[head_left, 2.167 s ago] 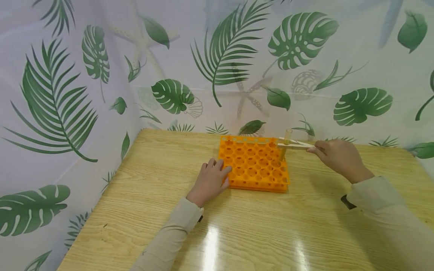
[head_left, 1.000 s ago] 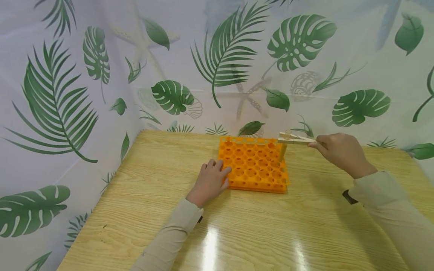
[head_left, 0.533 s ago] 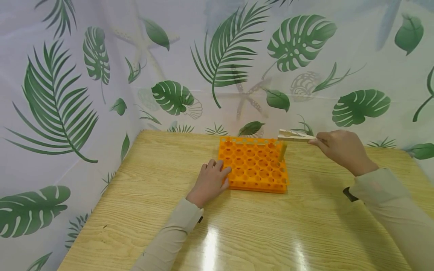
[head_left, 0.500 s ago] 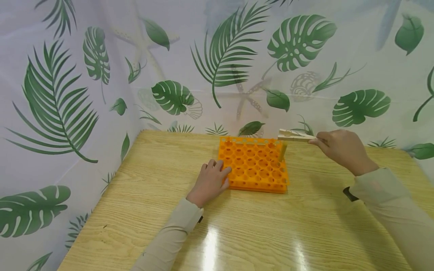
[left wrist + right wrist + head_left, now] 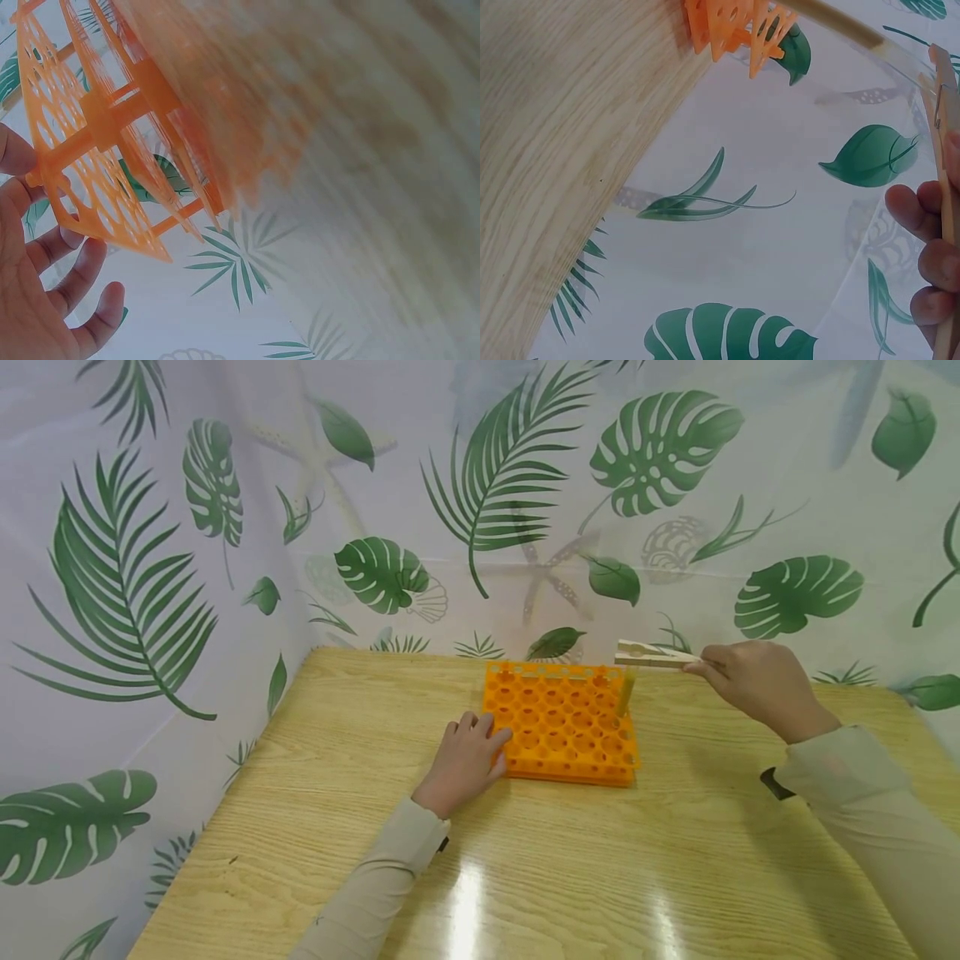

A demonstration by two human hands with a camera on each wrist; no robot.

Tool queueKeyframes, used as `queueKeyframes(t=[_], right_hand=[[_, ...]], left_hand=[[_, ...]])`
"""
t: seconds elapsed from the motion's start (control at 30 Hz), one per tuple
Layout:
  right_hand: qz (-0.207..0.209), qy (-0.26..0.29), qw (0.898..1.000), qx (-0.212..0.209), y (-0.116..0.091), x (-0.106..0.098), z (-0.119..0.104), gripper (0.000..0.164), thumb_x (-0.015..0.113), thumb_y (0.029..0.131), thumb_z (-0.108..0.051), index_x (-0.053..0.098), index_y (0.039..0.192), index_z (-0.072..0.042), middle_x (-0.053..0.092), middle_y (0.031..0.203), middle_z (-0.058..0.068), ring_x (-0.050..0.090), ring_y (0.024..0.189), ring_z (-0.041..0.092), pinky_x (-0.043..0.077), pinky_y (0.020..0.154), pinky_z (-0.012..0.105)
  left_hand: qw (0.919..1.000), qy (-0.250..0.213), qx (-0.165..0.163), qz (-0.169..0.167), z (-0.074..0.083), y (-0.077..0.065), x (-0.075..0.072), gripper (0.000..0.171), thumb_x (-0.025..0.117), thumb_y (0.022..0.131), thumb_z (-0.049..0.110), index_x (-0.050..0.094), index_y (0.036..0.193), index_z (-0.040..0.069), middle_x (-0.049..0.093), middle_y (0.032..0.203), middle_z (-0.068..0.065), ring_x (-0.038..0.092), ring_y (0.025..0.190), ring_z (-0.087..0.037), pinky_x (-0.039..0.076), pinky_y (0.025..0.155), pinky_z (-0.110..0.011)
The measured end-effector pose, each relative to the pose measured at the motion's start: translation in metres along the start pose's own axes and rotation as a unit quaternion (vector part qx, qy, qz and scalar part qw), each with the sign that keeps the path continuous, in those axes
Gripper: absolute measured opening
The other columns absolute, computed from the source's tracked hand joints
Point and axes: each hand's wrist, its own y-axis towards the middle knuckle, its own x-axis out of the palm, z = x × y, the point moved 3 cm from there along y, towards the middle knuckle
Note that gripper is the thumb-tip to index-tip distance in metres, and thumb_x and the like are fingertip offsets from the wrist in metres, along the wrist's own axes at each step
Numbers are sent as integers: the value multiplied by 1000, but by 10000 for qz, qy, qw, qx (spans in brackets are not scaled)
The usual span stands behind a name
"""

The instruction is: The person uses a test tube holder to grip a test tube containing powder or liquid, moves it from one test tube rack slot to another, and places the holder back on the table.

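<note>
An orange test tube rack (image 5: 570, 766) with rows of round holes stands on the wooden table. My left hand (image 5: 461, 766) grips its near left corner; in the left wrist view the fingers bend round the corner of the rack's top plate (image 5: 71, 154). A glass test tube (image 5: 625, 697) with yellow-brown liquid stands on the rack's right side, leaning slightly. My right hand (image 5: 761, 685) holds a wooden test tube clamp (image 5: 656, 658) by its rear end. The clamp's front lies across the tube's upper end. In the right wrist view, clear glass shows above the liquid (image 5: 855, 28).
The table's back edge (image 5: 390, 652) runs close behind the rack. A white cloth (image 5: 420, 460) printed with green leaves and starfish hangs at the back and left. Bright reflections lie on the table in front.
The clamp's front has closed up and risen from lower on the tube to its top, carried upward by my right hand. The rack, tube and left hand stay in place.
</note>
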Motion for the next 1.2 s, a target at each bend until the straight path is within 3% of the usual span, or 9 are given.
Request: queueKeyframes(t=[0.23, 0.57, 0.87, 1.07, 1.2], right_hand=[[64, -11, 10000, -62, 2, -2, 1, 45, 49, 92, -46, 56, 64, -11, 41, 45, -5, 27, 40, 4, 28, 43, 26], [23, -64, 10000, -36, 4, -6, 0, 45, 52, 93, -43, 48, 59, -13, 32, 44, -5, 25, 39, 7, 24, 42, 24], [67, -29, 10000, -34, 8, -9, 2, 54, 39, 92, -55, 51, 60, -13, 34, 44, -5, 23, 41, 5, 23, 42, 25], [-35, -124, 9999, 88, 10, -11, 2, 39, 59, 89, -37, 51, 60, -12, 33, 44, -4, 24, 41, 8, 22, 42, 25], [-128, -126, 9997, 174, 11, -13, 5, 31, 65, 86, -31, 56, 64, -11, 37, 45, -4, 24, 42, 6, 23, 42, 25]], left_hand=[[10000, -19, 9, -4, 0, 0, -1, 15, 51, 93, 27, 55, 106, 21, 48, 91, -2, 43, 84, -22, 34, 70, -32], [10000, 7, 26, 21, 0, 0, -4, 17, 52, 92, 27, 56, 107, 21, 49, 92, -2, 44, 85, -22, 36, 69, -32], [10000, 25, 37, 26, 0, 1, -2, 16, 52, 92, 27, 56, 107, 21, 49, 92, -2, 44, 84, -22, 34, 68, -31], [10000, 48, 27, 16, 0, 0, -3, 16, 51, 92, 27, 55, 107, 20, 50, 93, -4, 44, 84, -22, 34, 67, -31], [10000, 29, 15, -11, 0, 0, -3, 17, 51, 92, 27, 56, 107, 20, 50, 94, -4, 44, 85, -23, 34, 68, -31]])
